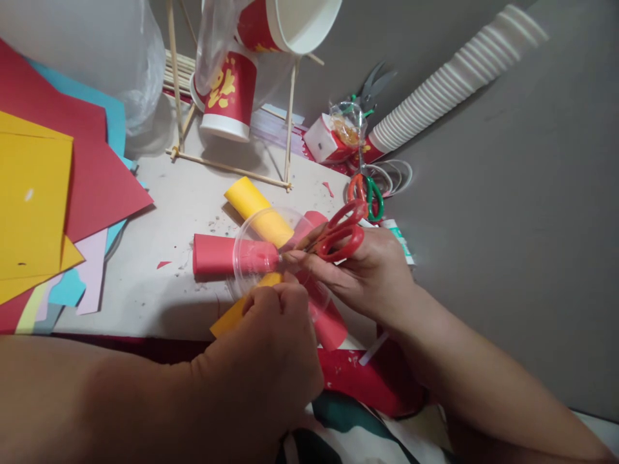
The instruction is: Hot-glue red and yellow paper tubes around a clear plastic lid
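My left hand (pixel 271 348) is closed around the rim of a clear plastic lid (pixel 251 254), holding it over rolled paper tubes. Red tubes (pixel 215 254) and yellow tubes (pixel 256 209) fan out under the lid like spokes. My right hand (pixel 367 270) grips red-handled scissors (pixel 338 235), their closed blades pointing left at the lid's centre. The fingertips of both hands nearly meet at the lid.
Sheets of yellow, red and blue paper (pixel 43 193) lie at the left. A wooden stick frame (pixel 227 167) with red paper cups (pixel 227 93) stands behind. A long stack of white cups (pixel 454 80), green-orange scissors (pixel 370 193) and a glue tube (pixel 399 235) lie at the right.
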Action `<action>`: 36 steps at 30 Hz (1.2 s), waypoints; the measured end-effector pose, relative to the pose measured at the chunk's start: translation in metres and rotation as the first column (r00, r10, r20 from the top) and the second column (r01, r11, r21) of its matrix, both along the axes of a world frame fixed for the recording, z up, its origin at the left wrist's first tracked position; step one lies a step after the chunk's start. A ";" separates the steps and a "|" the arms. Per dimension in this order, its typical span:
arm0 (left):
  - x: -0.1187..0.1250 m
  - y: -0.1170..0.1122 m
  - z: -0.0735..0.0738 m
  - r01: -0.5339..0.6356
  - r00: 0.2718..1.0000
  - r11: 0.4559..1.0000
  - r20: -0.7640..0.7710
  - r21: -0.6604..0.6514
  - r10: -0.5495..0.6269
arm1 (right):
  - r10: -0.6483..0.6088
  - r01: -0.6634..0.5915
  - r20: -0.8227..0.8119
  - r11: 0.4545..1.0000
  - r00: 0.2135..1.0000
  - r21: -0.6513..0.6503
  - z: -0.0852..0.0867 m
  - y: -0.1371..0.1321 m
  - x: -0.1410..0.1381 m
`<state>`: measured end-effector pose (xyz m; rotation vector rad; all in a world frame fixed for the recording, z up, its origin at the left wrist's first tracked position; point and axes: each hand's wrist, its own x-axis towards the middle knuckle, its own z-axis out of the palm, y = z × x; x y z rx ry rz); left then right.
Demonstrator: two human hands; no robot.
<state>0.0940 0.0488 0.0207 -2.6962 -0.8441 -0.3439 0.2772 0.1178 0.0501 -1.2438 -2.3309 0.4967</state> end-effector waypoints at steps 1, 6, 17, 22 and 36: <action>0.000 0.000 0.000 0.000 1.000 1.000 -0.006 0.007 0.000 | -0.024 0.023 -0.016 0.999 1.000 -0.026 0.000 -0.001 0.000; -0.002 0.000 0.002 0.004 1.000 1.000 0.000 0.024 -0.004 | -0.172 0.151 -0.133 0.976 0.976 -0.154 0.007 -0.006 0.000; -0.002 0.002 0.004 0.036 0.999 0.999 0.022 -0.017 -0.035 | -0.144 0.114 -0.187 0.980 0.972 -0.164 0.004 -0.008 0.000; -0.003 0.002 0.004 0.022 1.000 1.000 -0.004 0.008 -0.022 | -0.182 0.142 -0.236 0.974 0.955 -0.177 0.005 -0.010 -0.002; -0.019 0.031 0.029 0.247 0.842 0.902 0.540 -0.354 -0.019 | -0.308 0.257 -0.537 0.951 0.785 -0.171 0.023 -0.032 0.013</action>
